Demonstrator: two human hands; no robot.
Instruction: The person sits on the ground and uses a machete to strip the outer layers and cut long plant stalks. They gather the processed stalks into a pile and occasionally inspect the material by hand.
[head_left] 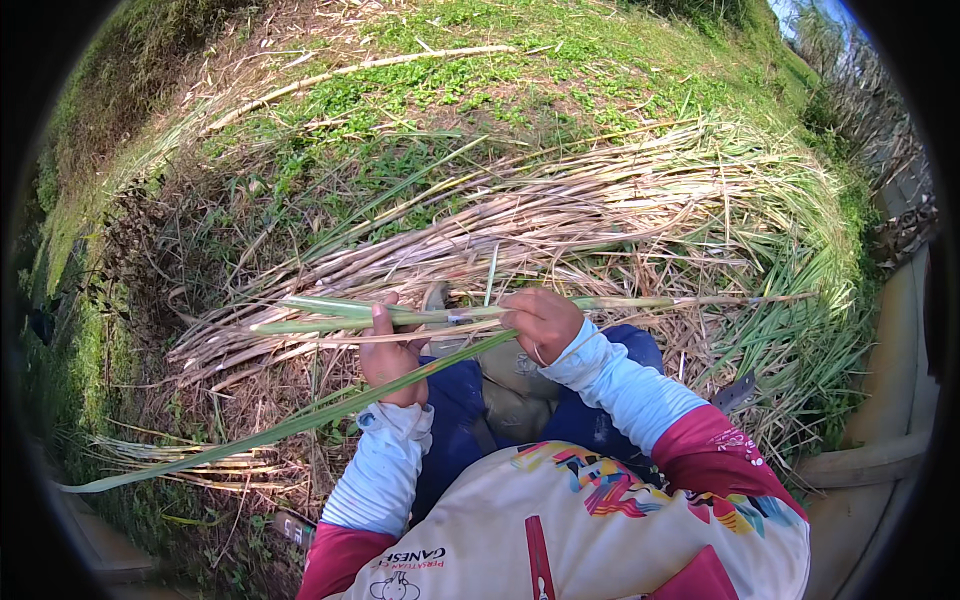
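A cane stalk point(460, 317) with green leaf blades still on it lies crosswise in front of my body. My left hand point(393, 358) grips it near its leafy left end, thumb up along the stalk. My right hand point(543, 323) is closed around it farther right, where a thin brown tip runs on past the fist. One long green leaf point(300, 422) hangs from between the hands down to the lower left. Beyond them lies a big heap of dry cane stalks point(480, 222), with green leaf tops at its right end.
A small bundle of short yellowish stalks point(190, 460) lies at the lower left. A dark flat blade point(735, 392) sticks out beside my right knee. Green ground plants and a long pale stalk point(360, 68) lie farther off. A wooden beam point(865, 462) runs at the right.
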